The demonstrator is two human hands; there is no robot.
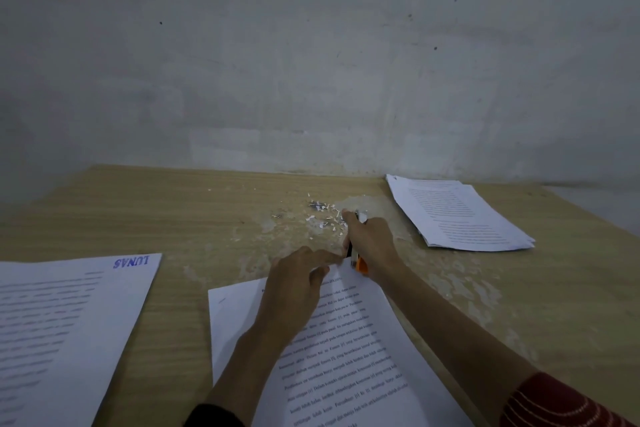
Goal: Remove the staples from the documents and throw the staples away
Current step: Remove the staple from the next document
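Note:
A printed document (349,350) lies on the wooden table (156,211) in front of me. My left hand (294,284) rests on its top edge, and its finger and thumb pinch the paper's upper right corner. My right hand (370,243) grips an orange and white stapler-like tool (358,262), held at that same corner. The staple itself is hidden by my fingers. Beyond my right hand lies a scatter of staples and paper bits (322,213).
A document stamped LUNAS (65,329) lies at the near left. A stack of printed sheets (457,213) sits at the far right by the grey wall (311,62). The table's right edge runs diagonally toward me.

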